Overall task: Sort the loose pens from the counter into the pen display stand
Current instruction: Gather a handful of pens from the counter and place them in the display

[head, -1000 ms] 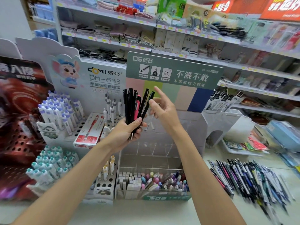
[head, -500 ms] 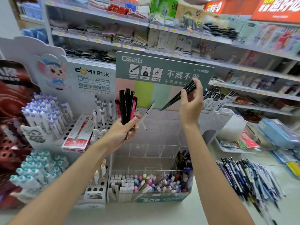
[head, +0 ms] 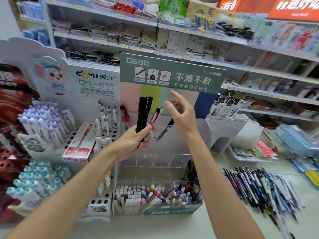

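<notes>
My left hand (head: 133, 142) grips a small upright bundle of pens (head: 144, 114), mostly black with one red, in front of the clear tiered pen display stand (head: 155, 161) with its green header sign (head: 172, 73). My right hand (head: 181, 114) hovers just right of the bundle with its fingers spread and holds nothing. A black pen (head: 166, 129) slants in the stand just below that hand; I cannot tell whether it touches the hand. Dark pens (head: 191, 169) stand in a right compartment. The loose pens (head: 259, 188) lie heaped on the counter at the right.
A white display of purple-capped and teal-capped pens (head: 43, 125) stands at the left, with a red pen box (head: 79, 142) on it. The stand's front bin holds pastel pens (head: 164, 195). A white bin (head: 224, 131) and a tray (head: 250, 152) sit right of the stand. Store shelves (head: 189, 31) run behind.
My right hand took black pens from the bundle, carried them up to the right, and is now back beside the bundle holding nothing. The left hand's bundle is smaller.
</notes>
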`<state>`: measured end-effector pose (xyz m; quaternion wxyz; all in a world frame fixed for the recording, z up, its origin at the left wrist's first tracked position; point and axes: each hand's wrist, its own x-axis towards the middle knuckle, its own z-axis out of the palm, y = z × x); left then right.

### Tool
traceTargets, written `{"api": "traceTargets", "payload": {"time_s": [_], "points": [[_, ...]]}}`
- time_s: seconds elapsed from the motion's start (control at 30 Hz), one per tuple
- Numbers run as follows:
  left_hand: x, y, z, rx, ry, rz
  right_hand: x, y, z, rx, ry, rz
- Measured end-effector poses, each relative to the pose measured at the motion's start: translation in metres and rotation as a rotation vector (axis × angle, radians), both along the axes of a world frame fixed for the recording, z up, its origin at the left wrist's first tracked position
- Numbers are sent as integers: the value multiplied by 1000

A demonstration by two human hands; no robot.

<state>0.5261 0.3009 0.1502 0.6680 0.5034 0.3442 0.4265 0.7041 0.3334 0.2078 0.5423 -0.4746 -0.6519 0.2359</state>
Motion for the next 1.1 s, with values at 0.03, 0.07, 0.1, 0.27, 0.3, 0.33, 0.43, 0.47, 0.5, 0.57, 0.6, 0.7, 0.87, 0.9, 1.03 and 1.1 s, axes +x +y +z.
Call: {"api": "traceTargets", "payload": {"time_s": [0.03, 0.07, 0.1, 0.27, 0.3, 0.33, 0.43, 0.47, 0.5, 0.57, 0.6, 0.7, 0.87, 0.9, 1.03, 1.1], "points": [[2, 0, 0, 6, 23, -15, -4, -2, 7, -77, -2, 110], [3, 0, 0, 13, 45, -32, -8, -2, 10, -119, -48, 185], [5, 0, -1, 20, 61, -49, -11, -2, 11, -135, -90, 227], [9, 0, -2, 14, 8, -62, -10, -4, 11, -127, -12, 225], [9, 0, -2, 6, -8, -59, -7, -4, 10, -117, -2, 201], [9, 0, -2, 0, -17, -52, -5, -4, 10, -103, 15, 172], [10, -1, -3, -1, 24, -8, 1, -3, 11, -24, 84, 48], [10, -1, -4, -4, 46, 15, 5, -1, 13, 6, 118, -13], [10, 0, -5, -10, 63, 40, 9, 0, 15, 35, 168, -86], [9, 3, -8, -18, 74, 94, 25, 5, 20, 105, 273, -272], [8, 5, -9, -24, 68, 122, 33, 9, 22, 143, 303, -360], [11, 6, -9, -66, -10, 175, 47, 13, 17, 196, 263, -468], [19, 4, -5, -89, -43, 175, 34, 16, -15, 136, 22, -393], [20, 3, -5, -94, -35, 171, 31, 17, -24, 104, -26, -359], [20, 3, -5, -77, -10, 138, 23, 20, -53, 113, -327, -361], [18, 4, -6, -52, -3, 123, 24, 21, -55, 150, -344, -398]]}}
